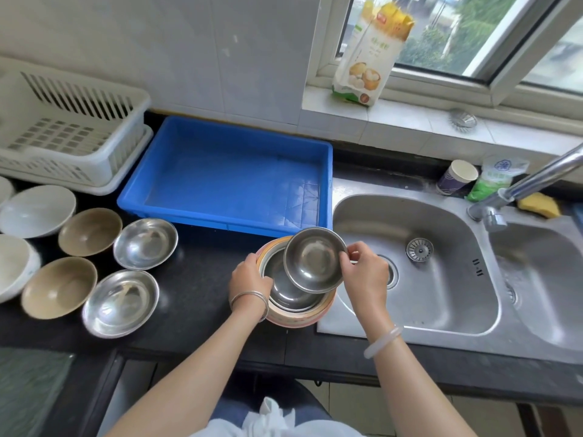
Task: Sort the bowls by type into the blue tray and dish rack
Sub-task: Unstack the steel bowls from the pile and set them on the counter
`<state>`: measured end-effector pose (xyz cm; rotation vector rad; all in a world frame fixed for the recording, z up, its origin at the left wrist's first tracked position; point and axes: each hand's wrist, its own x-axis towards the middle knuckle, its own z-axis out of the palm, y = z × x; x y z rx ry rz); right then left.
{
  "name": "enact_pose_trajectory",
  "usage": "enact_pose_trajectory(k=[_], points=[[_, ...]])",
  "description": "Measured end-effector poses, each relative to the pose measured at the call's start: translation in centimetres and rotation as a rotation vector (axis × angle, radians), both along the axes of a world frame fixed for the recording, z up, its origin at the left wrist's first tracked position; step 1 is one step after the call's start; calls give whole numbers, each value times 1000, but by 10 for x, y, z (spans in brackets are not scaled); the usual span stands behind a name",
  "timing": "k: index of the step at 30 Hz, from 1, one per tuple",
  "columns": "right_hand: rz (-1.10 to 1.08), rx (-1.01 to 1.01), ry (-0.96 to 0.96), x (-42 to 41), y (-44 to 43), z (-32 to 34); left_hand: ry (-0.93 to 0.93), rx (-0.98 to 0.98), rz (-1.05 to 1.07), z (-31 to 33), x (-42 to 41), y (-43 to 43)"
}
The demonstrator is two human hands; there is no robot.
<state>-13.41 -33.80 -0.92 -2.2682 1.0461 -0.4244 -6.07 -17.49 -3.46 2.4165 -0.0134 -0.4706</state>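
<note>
Surface (195, 298) of dark stone runs below white wall tiles, with a steel sink (441, 310) set in at the right and a window (441, 33) above a tiled sill, where a printed bag (369, 58) stands. At the back sit the white dish rack (79, 127) and, just beside it, the blue tray (220, 220). White bowls (38, 211), brown bowls (90, 231) and steel bowls (145, 244) lie at the left. By the sink edge the left hand (249, 279) grips a stack of bowls (299, 320); the right hand (366, 272) pinches the rim of a small steel bowl (314, 261), tilted over the stack.
</note>
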Motion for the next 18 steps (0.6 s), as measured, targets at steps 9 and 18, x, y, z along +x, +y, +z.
enact_pose_trajectory(k=[9,18], points=[[-32,193,-61,-7,-8,10,-113,11,-43,14,3,-2],[-8,277,-90,1,-11,32,-166,-115,55,32,9,1]])
